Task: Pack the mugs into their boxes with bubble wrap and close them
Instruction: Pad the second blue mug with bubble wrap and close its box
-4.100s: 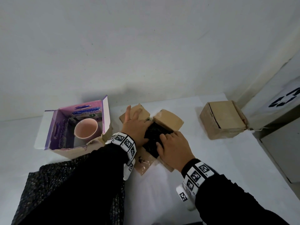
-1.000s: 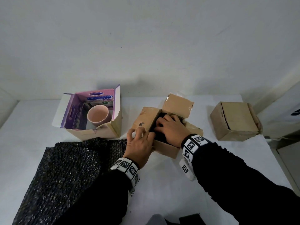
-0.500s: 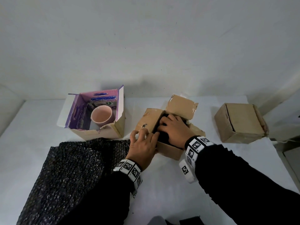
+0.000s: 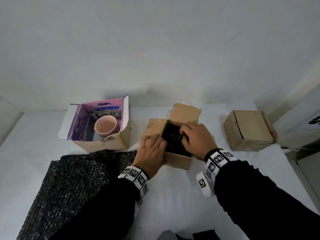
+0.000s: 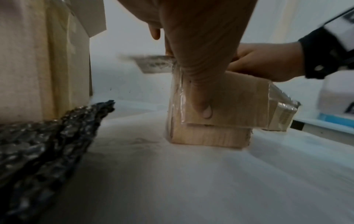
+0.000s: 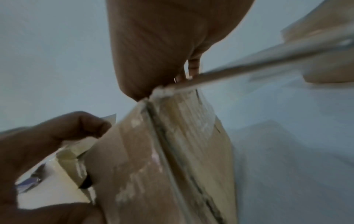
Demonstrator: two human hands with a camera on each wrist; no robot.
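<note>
On the white table [image 4: 173, 196], black bubble wrap sheet [image 4: 72, 184] sprawls left; behind it, purple-lined box [image 4: 103, 144] holds the pink mug [image 4: 105, 126]. Centre, open cardboard box [image 4: 178, 161]: left hand [image 4: 152, 153] clasps its near corner, right hand [image 4: 197, 137] curls fingers into the dark wrapped bundle [image 4: 171, 135] inside.

Hardly any lettering could be read. The purple carton [image 4: 97, 129] at the back left of the tabletop [image 4: 173, 196] carried blue and white brand lettering and a green round emblem on its inner back wall, plus a blue oval logo on its left inner wall, all too blurred to spell out. The wristbands [image 4: 134, 174] bore black-and-white square marker codes, no words. A black mark on the white object [image 4: 314, 121] at the right edge was cut off and illegible.
</note>
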